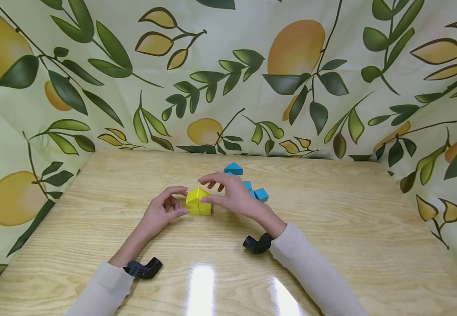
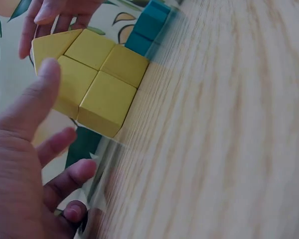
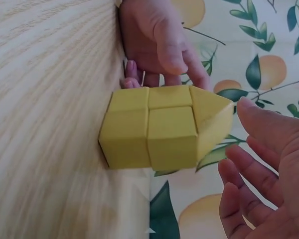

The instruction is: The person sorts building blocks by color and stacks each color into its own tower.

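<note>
Yellow cubes [image 1: 199,211] stand on the table in two layers, two side by side in each layer. A yellow triangular block [image 3: 212,112] lies on top like a roof. My left hand [image 1: 161,211] is at the stack's left side, its thumb and fingers spread and nothing held. On the other side, my right hand [image 1: 232,195] hovers by the roof block, fingers bent loosely. In the right wrist view its thumb tip is close to the roof's peak; whether they touch I cannot tell.
Behind my right hand lie several blue blocks [image 1: 261,194], partly covered by it, with a blue triangular block [image 1: 234,168] farthest back. The wooden table [image 1: 350,228] ends at a fruit-patterned cloth [image 1: 228,26]. Each wrist wears a black device [image 1: 145,268].
</note>
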`<state>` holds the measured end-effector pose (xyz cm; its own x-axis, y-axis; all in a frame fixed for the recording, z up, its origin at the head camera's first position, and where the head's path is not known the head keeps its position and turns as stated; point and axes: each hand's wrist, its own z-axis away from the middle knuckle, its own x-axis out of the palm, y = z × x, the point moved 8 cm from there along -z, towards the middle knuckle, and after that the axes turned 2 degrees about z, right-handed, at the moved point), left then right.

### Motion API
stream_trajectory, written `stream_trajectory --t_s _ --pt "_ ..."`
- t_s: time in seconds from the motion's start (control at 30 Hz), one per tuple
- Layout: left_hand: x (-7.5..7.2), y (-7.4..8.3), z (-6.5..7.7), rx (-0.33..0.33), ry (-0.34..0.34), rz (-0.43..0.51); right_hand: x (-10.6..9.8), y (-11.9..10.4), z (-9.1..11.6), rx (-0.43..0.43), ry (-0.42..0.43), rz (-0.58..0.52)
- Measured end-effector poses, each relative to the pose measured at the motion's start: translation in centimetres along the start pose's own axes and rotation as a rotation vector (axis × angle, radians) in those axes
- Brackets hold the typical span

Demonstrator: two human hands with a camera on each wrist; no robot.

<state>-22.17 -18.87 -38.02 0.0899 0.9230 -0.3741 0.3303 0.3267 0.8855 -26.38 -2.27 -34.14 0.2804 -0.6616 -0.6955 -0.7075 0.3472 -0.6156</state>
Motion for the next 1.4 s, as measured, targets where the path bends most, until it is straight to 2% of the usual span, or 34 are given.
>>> stream_trajectory --t_s 0.07,0.13,0.27,0.37,0.5,0.6,0.67,0.8,0.9,1.0,1.17,1.23,1.4 --pt "-0.3 0.3 0.0 0.028 0.037 0.011 -0.7 0.0 0.2 0.001 0.021 0.002" --pt "-0.9 0.7 0.0 0.059 0.102 0.036 -1.5 0.1 0.5 0.005 0.042 0.002" --pt "-2.1 2.2 0.3 0.165 0.261 0.081 -3.2 0.4 1.4 0.024 0.1 -0.027" --pt "-2.3 3.4 0.7 0.248 0.329 0.141 -4.5 0.8 2.2 0.04 0.145 -0.046" --pt "-1.5 5.2 1.1 0.358 0.325 0.253 -5.8 1.3 3.3 0.062 0.175 -0.056" --pt "-0.1 6.8 1.3 0.426 0.277 0.323 -6.7 1.8 4.2 0.082 0.192 -0.058" --pt "1.3 7.8 1.4 0.444 0.231 0.352 -7.3 2.1 5.0 0.098 0.21 -0.057" --pt "4.6 8.7 1.4 0.385 0.144 0.355 -8.2 3.0 6.7 0.141 0.238 -0.044" --pt "6.9 8.4 1.3 0.292 0.093 0.361 -8.4 3.9 8.1 0.184 0.245 -0.034" --pt "8.7 8.2 1.3 0.203 0.071 0.35 -8.4 4.3 9.0 0.23 0.248 -0.058" --pt "11.5 7.6 1.0 0.083 0.099 0.29 -7.7 5.8 10.6 0.287 0.313 -0.144" --pt "12.3 7.4 0.7 0.053 0.117 0.275 -7.0 6.7 11.1 0.284 0.342 -0.174" --pt "12.9 7.5 0.0 -0.021 0.148 0.258 -5.8 7.5 11.3 0.268 0.361 -0.184"
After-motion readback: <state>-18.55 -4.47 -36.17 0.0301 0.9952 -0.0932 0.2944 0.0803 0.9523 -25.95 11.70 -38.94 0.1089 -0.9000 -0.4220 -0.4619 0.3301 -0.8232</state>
